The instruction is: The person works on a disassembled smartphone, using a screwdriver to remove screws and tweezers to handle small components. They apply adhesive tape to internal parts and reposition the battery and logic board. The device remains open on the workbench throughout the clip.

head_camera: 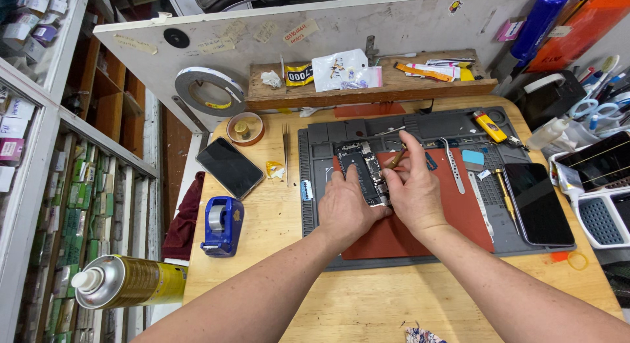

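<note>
An opened phone (363, 167) with its dark inner parts showing lies on a red pad (453, 215) on the grey work mat (315, 185). My left hand (343, 206) presses on the phone's near left side and steadies it. My right hand (413, 189) holds a thin brown-handled tool (396, 159), its tip down on the phone's right edge. Both hands touch each other over the phone's lower end, which they hide.
A dark phone (230, 166) and a blue tape dispenser (222, 226) lie left of the mat, a spray can (128, 282) at the near left. Another dark screen (538, 202), metal pry tools (453, 164), a yellow lighter (490, 126) sit right. A wooden shelf (374, 87) and tape roll (209, 90) stand behind.
</note>
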